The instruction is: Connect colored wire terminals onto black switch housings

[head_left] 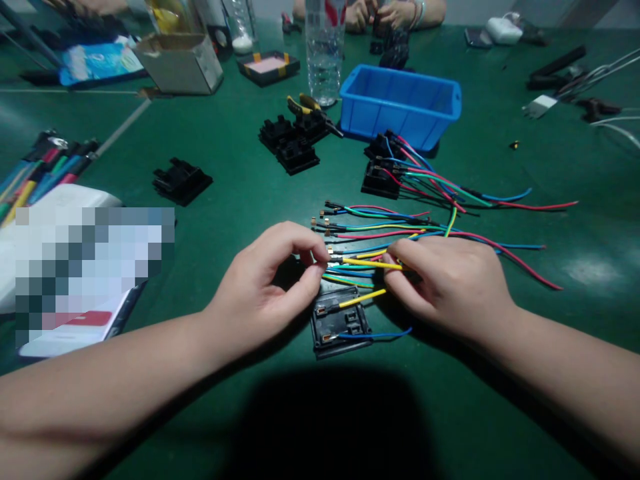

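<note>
Between my two hands runs a yellow wire [367, 263] with a dark sleeve and a metal terminal at its left end. My left hand [285, 277] pinches that terminal end, thumb and forefinger together. The fingers of my right hand [435, 277] are closed on the wire's right part. Just below lies a black plastic housing [345, 327], with a yellow wire and a blue wire fitted at its left side. Behind my hands several coloured wires [380, 230] with terminals lie side by side on the green table.
A blue bin [400, 103] stands behind wired black housings [380, 177]. Other black housings [297, 153] with pliers, a single housing [183, 180], a bottle [324, 60] and a cardboard box [180, 63] lie around. A phone [95, 287] is at left. Another person's hands [395, 13] are across the table.
</note>
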The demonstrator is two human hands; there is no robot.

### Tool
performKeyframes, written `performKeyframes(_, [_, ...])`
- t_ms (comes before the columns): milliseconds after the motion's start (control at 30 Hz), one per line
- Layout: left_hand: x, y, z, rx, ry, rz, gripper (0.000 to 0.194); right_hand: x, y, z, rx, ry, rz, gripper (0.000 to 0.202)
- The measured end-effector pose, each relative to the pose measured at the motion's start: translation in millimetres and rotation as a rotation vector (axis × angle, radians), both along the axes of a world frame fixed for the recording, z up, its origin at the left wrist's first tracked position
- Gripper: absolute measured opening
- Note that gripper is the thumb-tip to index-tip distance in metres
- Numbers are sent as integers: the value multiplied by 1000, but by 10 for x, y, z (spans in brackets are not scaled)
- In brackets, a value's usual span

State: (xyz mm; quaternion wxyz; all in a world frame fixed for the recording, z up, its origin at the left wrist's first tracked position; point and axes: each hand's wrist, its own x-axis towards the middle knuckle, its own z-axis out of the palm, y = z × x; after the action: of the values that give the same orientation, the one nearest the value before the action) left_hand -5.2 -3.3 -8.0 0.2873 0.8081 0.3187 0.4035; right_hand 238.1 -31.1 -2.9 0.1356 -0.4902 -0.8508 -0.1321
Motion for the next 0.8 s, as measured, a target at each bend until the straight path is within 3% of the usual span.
performKeyframes(800, [4, -47, 51, 72, 1, -58, 15, -67, -41, 67, 37, -190, -36, 25])
